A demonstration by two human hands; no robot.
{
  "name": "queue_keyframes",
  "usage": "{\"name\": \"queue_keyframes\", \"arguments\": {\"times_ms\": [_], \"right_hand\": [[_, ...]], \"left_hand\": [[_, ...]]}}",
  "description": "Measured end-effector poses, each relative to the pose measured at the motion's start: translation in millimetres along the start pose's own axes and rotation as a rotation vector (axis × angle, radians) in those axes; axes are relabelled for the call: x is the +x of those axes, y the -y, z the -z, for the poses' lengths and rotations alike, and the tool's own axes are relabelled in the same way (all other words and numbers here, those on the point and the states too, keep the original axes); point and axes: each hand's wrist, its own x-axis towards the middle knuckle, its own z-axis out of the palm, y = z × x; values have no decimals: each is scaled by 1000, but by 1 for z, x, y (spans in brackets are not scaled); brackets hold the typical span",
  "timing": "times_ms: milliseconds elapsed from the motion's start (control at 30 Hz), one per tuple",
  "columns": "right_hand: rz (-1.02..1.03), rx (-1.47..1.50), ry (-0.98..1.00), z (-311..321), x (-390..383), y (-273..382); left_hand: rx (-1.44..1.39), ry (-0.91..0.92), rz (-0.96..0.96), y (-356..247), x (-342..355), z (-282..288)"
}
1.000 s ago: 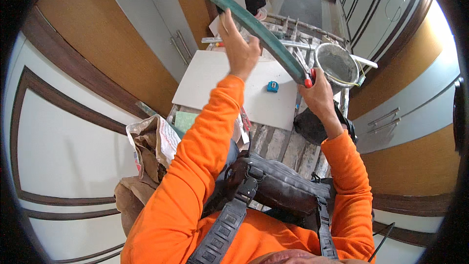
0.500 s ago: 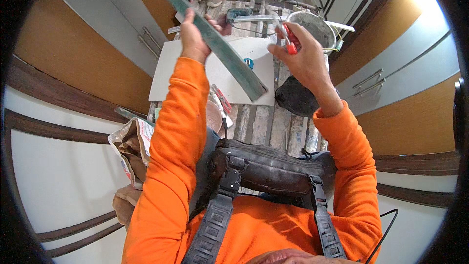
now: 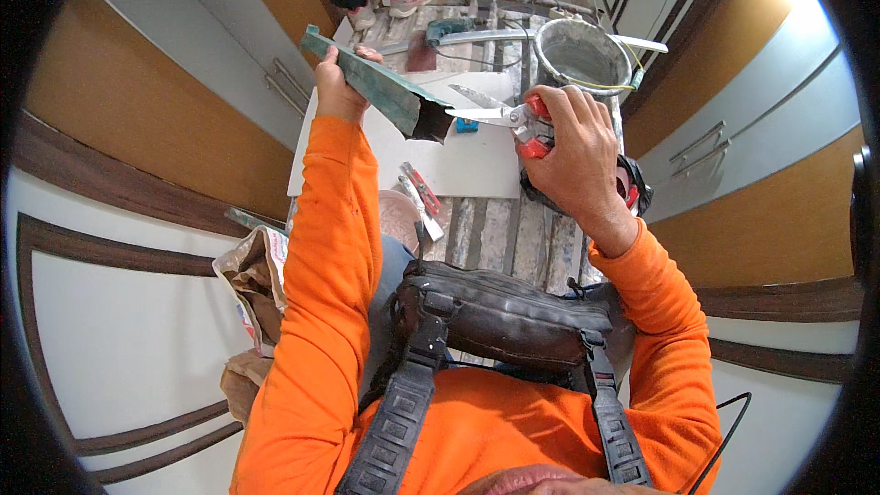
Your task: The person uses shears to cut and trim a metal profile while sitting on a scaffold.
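Observation:
My left hand [image 3: 341, 87] grips a long green folded strip [image 3: 390, 87] near its far end. The strip slants down to the right, and its near end is ragged, with a dark hollow inside. In my right hand [image 3: 585, 151] is a pair of scissors [image 3: 513, 117] with red handles. Its silver blades stand apart and point left, with one tip right at the strip's ragged end; whether they touch, I cannot tell. Below lies a white board [image 3: 477, 170] with a small blue tape measure [image 3: 466, 126] on it.
A red and grey hand tool [image 3: 421, 189] lies near a pinkish bowl [image 3: 397, 217]. Farther off are a teal power tool [image 3: 446, 29] and a mortar-stained bucket [image 3: 541, 57]. A paper bag [image 3: 261, 280] stands at left. Another person's shoes [image 3: 410, 0] are beyond the slatted platform [image 3: 490, 234].
The strip has swung so its near end is higher and farther left, and its hollow end now shows. My right hand has come lower, and the scissor blades now reach the strip's end.

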Motion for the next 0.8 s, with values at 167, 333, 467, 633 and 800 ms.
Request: {"name": "queue_keyframes", "arguments": {"times_ms": [167, 333, 467, 633, 800], "right_hand": [[-9, -19, 7, 4, -1, -3], [-26, 110, 173, 4, -10, -6], [2, 154, 238, 7, -11, 5], [-44, 113, 182, 3, -10, 12], [-170, 392, 574, 10, -5, 13]], "left_hand": [[69, -61, -78, 8, 2, 0], [83, 36, -40, 6, -1, -6], [136, 36, 18, -1, -5, -14], [164, -60, -40, 3, -4, -16], [235, 82, 50, 1, -6, -18]]}}
